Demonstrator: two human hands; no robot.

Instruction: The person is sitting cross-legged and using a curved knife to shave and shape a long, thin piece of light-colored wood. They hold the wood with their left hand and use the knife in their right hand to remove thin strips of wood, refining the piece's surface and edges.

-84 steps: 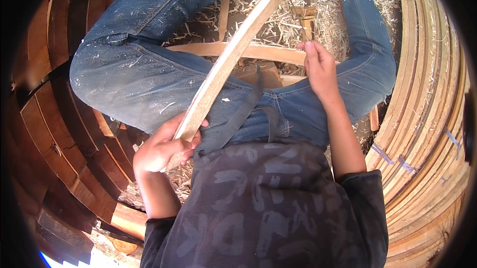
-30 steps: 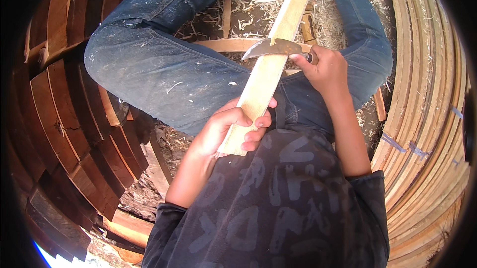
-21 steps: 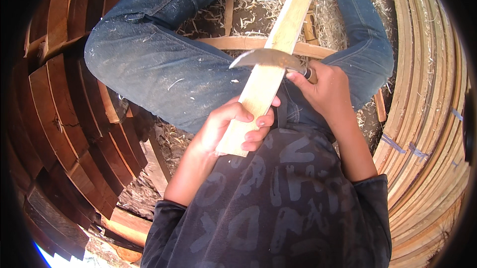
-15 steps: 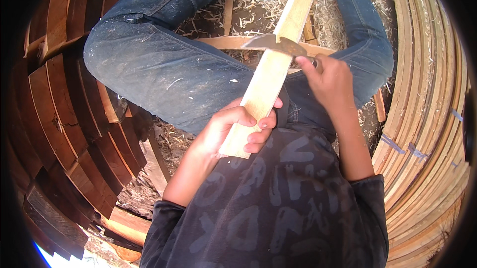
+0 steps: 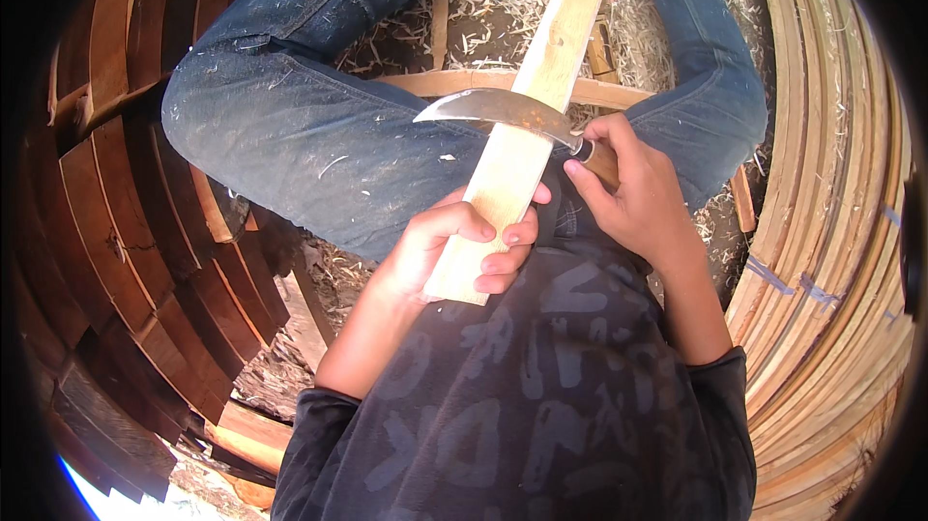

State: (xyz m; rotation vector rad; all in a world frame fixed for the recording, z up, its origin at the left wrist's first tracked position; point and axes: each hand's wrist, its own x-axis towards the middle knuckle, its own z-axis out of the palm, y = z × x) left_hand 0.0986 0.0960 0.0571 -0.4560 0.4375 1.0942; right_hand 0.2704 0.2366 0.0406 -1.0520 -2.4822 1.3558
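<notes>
A long pale wooden slat (image 5: 543, 76) slants away from my lap, its near end held in my left hand (image 5: 464, 246). The left thumb lies on top and the fingers wrap round the edge. My right hand (image 5: 633, 183) is closed around the wooden handle of a curved knife (image 5: 503, 108), which looks like a sickle. Its broad blade lies across the slat, with rust-brown patches near the handle and the tip pointing left beyond the slat's edge.
My bent legs in jeans (image 5: 309, 144) flank the slat. A wooden crosspiece (image 5: 440, 83) lies beneath it. Wood shavings (image 5: 638, 47) cover the ground. Dark reddish boards (image 5: 106, 212) are stacked at left; long pale slats (image 5: 822, 260), some tied in bundles, are piled at right.
My right hand has drawn the knife along the slat toward me, and more of the blade's flat side shows. The left hand keeps its hold in nearly the same place.
</notes>
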